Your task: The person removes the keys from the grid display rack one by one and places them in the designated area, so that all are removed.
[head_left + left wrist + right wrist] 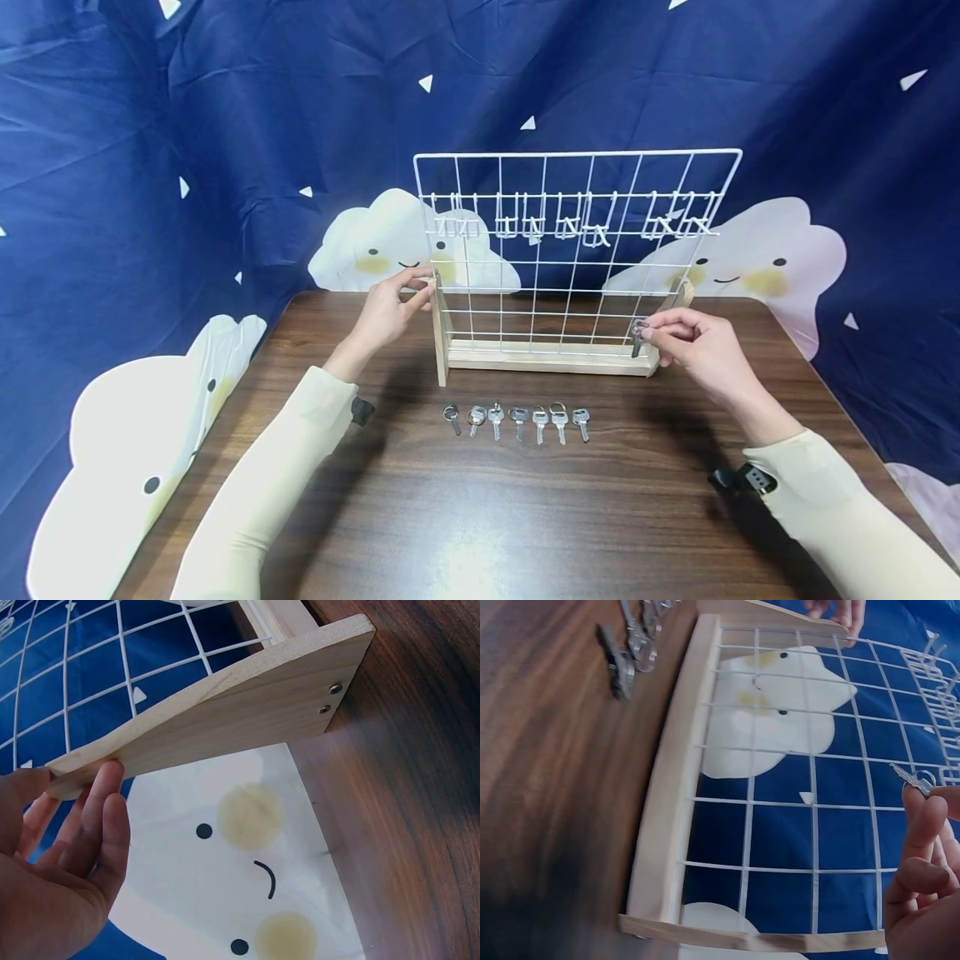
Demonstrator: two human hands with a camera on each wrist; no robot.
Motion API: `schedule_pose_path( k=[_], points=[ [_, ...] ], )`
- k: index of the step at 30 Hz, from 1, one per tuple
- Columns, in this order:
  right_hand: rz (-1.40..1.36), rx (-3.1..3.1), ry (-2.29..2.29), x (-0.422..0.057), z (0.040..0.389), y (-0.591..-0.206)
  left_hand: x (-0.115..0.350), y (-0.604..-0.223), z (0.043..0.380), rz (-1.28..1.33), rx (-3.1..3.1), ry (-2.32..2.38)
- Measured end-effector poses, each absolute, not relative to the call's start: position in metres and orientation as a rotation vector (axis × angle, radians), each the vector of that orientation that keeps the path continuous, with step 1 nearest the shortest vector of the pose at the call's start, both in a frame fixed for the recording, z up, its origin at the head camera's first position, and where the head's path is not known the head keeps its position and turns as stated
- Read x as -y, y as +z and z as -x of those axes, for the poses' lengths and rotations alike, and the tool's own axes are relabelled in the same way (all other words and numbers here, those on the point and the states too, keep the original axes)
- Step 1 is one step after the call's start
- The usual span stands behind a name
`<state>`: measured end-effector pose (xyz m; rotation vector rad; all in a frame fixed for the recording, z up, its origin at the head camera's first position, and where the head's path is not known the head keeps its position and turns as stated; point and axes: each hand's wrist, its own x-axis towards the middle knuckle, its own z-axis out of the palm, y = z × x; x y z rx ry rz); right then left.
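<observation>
A white wire grid rack stands in a wooden frame, with several white hooks hung along its upper part. My left hand pinches the top of the left wooden side panel between thumb and fingers. Between the thumb and fingertips of my right hand is a silver key with a small ring, held in front of the grid's lower right part. Several more keys with rings lie in a row on the table before the rack.
The rack's wooden base bar rests on a dark brown wooden table. Behind hangs a blue cloth printed with white clouds and small triangles. The right wooden side panel stands beside my right hand.
</observation>
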<state>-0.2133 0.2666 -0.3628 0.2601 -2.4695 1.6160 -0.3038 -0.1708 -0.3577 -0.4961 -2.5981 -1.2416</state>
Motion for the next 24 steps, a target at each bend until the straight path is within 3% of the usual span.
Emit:
schedule_pose_path(
  k=[24],
  points=[
    [-0.287,2.717,1.731,-0.26,0.218,-0.408,0.17,-0.357,0.303,0.494,2.594,-1.265]
  ],
)
